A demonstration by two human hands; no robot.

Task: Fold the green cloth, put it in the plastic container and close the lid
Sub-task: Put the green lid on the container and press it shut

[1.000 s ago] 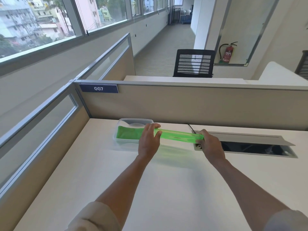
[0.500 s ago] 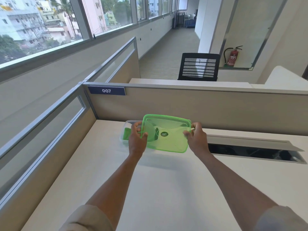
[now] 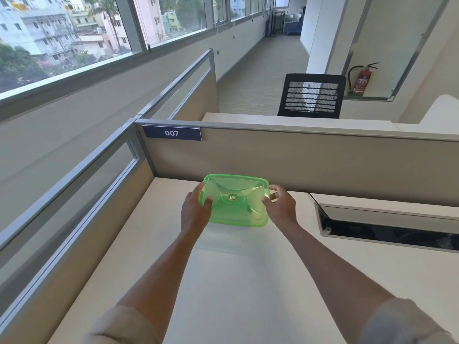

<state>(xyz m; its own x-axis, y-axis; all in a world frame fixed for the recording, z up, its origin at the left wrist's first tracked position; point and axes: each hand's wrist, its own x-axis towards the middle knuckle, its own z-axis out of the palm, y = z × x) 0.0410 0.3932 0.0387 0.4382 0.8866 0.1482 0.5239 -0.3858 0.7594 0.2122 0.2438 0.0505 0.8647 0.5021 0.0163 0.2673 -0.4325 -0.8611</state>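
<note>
Green lid faces up, long axis left-right.

desk | partition, plate "007" | black chair | fire extinguisher

Two hands: left, right. One green lid, one chair, one fire extinguisher, one tabletop.

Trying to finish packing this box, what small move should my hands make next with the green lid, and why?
Probably press the lid straight down. The left hand and right hand grip its short edges, and it sits roughly level, hiding the container; whether it has snapped shut cannot be told.
</note>
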